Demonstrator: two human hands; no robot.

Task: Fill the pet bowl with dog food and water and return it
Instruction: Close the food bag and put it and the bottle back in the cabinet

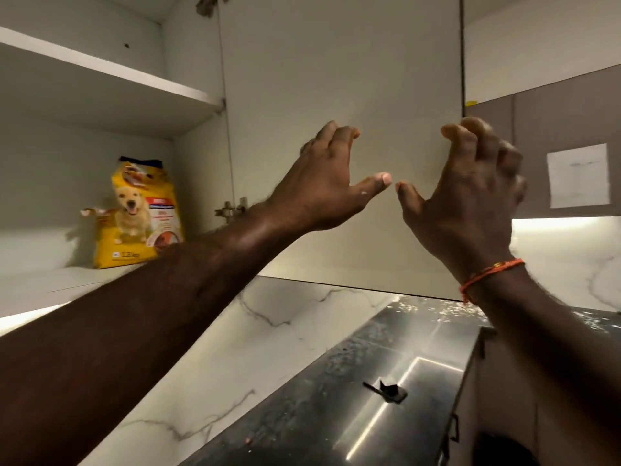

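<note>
1. Fingers (339,132) of the left hand (322,183) are seen loosely curled with the thumb stretched out sideways; nothing is held.
2. Fingers of the right hand (470,193) are hooked and spread claw-like (nothing gripped); whether the cabinet door (336,62) is touched by either hand cannot be told.
3. Both hands are raised side by side in front of that pale door, thumb tips nearly meeting.
4. An orange thread (487,275) is worn round the right wrist.
5. The dog food bag (141,213) (yellow, puppy printed on it) is stood upright on the lower shelf (50,284) of the open cupboard, left of the left forearm and well apart from both hands.
6. A dark speckled counter (336,398) is seen below, against a marble backsplash (255,334).
7. The pet bowl is not seen.
</note>
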